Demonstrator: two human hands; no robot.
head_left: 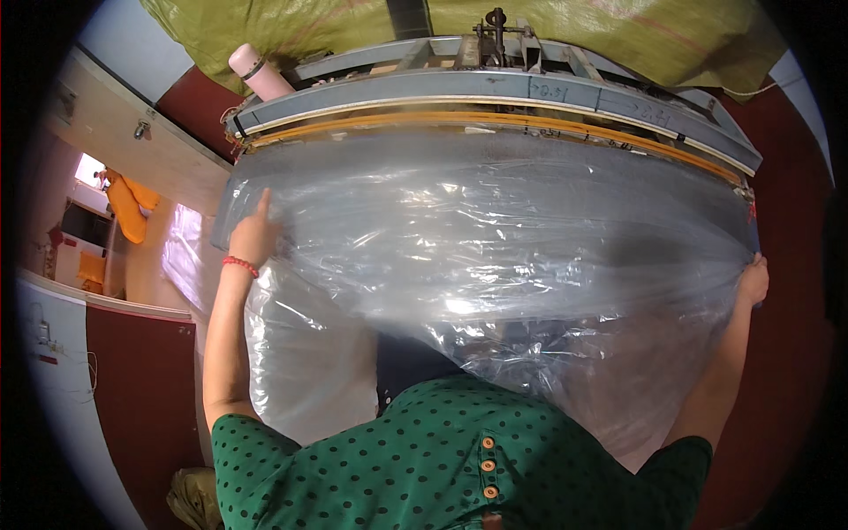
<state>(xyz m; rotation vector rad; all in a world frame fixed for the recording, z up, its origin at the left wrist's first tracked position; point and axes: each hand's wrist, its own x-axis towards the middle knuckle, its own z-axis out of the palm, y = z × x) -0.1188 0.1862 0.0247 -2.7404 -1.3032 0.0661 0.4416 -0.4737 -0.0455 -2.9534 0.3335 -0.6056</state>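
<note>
A wide clear plastic sheet (459, 221) stretches across the grey table of a machine in front of me, shiny and creased. Its near part hangs down toward my body on both sides. At the sheet's left side, my left hand (252, 234) has its index finger stretched forward along the film. The other fingers look curled at the film, partly hidden. Over at the far right, my right hand (753, 281) is closed on the sheet's edge, and folds run toward it. A red bead bracelet (240, 264) circles my left wrist.
A grey metal frame (397, 94) with an orange strip (424, 117) spans the table's far side. Behind its left end is a pink bottle (258, 71). Yellow-green woven sheeting (601, 31) hangs at the back. A doorway with a pale door (146, 115) is on the left.
</note>
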